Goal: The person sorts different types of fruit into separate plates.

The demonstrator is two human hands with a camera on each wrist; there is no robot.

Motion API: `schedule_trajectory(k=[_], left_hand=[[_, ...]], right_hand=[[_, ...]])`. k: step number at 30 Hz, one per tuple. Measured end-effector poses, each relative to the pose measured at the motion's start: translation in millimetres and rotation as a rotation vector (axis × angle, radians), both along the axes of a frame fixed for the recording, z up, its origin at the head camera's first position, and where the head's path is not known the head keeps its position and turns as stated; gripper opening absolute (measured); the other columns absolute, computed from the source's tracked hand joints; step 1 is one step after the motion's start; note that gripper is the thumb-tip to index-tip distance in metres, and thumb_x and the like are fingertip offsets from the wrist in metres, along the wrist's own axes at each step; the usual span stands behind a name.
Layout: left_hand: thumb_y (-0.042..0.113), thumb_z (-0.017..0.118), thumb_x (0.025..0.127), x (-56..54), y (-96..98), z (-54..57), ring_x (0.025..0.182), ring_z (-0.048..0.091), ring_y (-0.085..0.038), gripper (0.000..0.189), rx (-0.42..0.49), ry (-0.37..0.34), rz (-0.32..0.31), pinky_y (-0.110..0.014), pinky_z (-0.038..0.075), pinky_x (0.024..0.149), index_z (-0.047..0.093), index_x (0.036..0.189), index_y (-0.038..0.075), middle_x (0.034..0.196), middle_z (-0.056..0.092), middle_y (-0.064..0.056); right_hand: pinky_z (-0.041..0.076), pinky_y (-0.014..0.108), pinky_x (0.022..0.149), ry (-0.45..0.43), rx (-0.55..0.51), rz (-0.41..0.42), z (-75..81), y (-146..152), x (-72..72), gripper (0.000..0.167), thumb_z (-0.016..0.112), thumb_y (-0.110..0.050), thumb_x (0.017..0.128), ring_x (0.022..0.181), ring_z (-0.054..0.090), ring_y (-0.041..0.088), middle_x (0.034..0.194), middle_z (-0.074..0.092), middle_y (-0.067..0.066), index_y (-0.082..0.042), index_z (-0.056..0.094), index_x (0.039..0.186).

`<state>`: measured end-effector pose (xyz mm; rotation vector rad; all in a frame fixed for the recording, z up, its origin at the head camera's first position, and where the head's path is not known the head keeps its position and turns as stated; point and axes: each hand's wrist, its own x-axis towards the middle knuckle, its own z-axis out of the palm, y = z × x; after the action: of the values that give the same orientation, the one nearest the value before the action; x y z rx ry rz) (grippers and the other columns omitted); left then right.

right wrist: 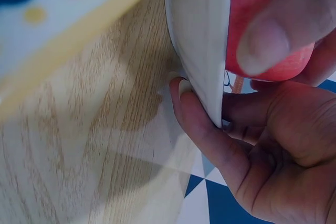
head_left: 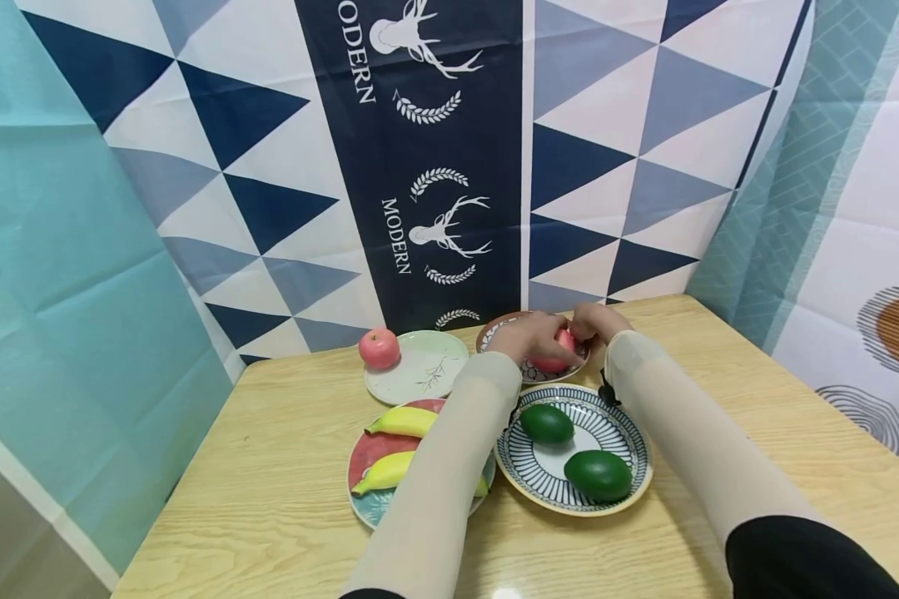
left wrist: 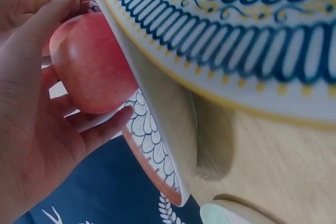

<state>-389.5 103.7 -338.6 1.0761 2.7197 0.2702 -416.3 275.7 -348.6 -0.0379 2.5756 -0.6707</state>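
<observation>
At the back of the table, my left hand [head_left: 528, 335] holds a red apple [left wrist: 94, 61], its fingers curled round the fruit, at a brown-rimmed patterned plate [left wrist: 149, 135]. My right hand [right wrist: 273, 135] pinches the rim of that same plate [right wrist: 202, 40] between thumb and fingers, close to the apple. The left wrist view shows the apple against the plate's inner side. In the head view both hands hide much of this plate and part of the apple.
Nearer stands a blue-and-white plate [head_left: 511, 466] with two dark green avocados [head_left: 598, 476]. Left of it, a red-and-teal plate [head_left: 363, 453] bears bananas [head_left: 385, 472], partly behind my left sleeve. A pale green plate [head_left: 404, 378] with another apple [head_left: 379, 349] sits at the back left.
</observation>
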Motion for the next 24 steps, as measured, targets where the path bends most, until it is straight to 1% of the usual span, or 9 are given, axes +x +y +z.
schedule_trajectory(k=[5,7,12,15,17,19,21,24], left_hand=[[0.060,0.076,0.087,0.2,-6.2,5.2,0.118,0.057,-0.016,0.079,-0.014,-0.019,0.035,-0.034,0.049,0.100,0.050,0.150,0.020,0.136,0.059,0.001],[0.061,0.077,0.086,-0.7,-10.4,7.8,0.119,0.056,-0.015,0.084,-0.025,-0.012,0.047,-0.035,0.049,0.101,0.049,0.153,0.020,0.138,0.058,0.001],[0.061,0.077,0.086,-3.3,-28.1,18.2,0.132,0.052,-0.018,0.087,-0.049,0.001,0.027,-0.038,0.046,0.108,0.047,0.158,0.023,0.150,0.056,-0.003],[0.060,0.078,0.086,-5.3,-38.6,24.7,0.138,0.049,-0.019,0.085,-0.020,-0.037,0.009,-0.039,0.044,0.112,0.048,0.158,0.026,0.155,0.053,-0.005],[0.060,0.078,0.087,-7.0,-46.6,28.6,0.138,0.049,-0.020,0.085,0.019,-0.061,0.000,-0.039,0.044,0.112,0.049,0.157,0.023,0.155,0.054,-0.007],[0.060,0.078,0.087,-8.3,-55.0,32.4,0.134,0.052,-0.019,0.082,0.061,-0.072,0.001,-0.039,0.046,0.110,0.053,0.153,0.019,0.151,0.057,-0.006],[0.060,0.076,0.089,-10.6,-63.9,35.6,0.125,0.056,-0.019,0.075,0.094,-0.058,-0.005,-0.038,0.048,0.105,0.059,0.146,0.014,0.141,0.063,-0.007],[0.062,0.071,0.093,-16.5,-78.0,37.9,0.112,0.058,-0.017,0.066,0.095,0.017,-0.015,-0.033,0.050,0.097,0.065,0.134,0.011,0.125,0.067,-0.003]], right_hand=[[0.052,0.023,0.060,0.002,0.046,0.010,3.6,0.1,1.3,0.025,0.043,0.003,0.098,0.062,0.059,0.013,0.074,0.060,0.008,0.003,0.064,0.083],[0.052,0.023,0.060,0.004,0.061,0.018,4.9,0.1,2.0,0.026,0.041,0.001,0.099,0.062,0.059,0.013,0.074,0.060,0.007,0.002,0.062,0.083],[0.053,0.023,0.060,0.001,0.051,0.020,4.2,-1.8,1.9,0.025,0.040,0.001,0.098,0.061,0.060,0.013,0.074,0.060,0.008,0.004,0.060,0.085],[0.054,0.023,0.061,-0.017,0.025,-0.013,2.1,-1.0,1.2,0.021,0.041,0.003,0.097,0.062,0.060,0.014,0.076,0.060,0.010,0.007,0.061,0.091],[0.054,0.023,0.061,-0.027,0.014,-0.030,1.4,-1.1,0.8,0.021,0.041,0.005,0.096,0.062,0.060,0.014,0.078,0.060,0.011,0.009,0.061,0.096],[0.054,0.023,0.061,-0.029,0.008,-0.045,1.7,-1.1,0.1,0.021,0.041,0.005,0.096,0.062,0.059,0.014,0.080,0.060,0.013,0.011,0.060,0.100],[0.054,0.022,0.061,-0.026,0.011,-0.049,2.2,-1.6,-0.5,0.022,0.041,0.005,0.097,0.062,0.060,0.014,0.082,0.060,0.014,0.013,0.060,0.103],[0.054,0.022,0.061,-0.019,0.013,-0.056,2.8,-2.5,-0.8,0.021,0.040,0.005,0.098,0.062,0.060,0.015,0.082,0.060,0.015,0.013,0.059,0.104]])
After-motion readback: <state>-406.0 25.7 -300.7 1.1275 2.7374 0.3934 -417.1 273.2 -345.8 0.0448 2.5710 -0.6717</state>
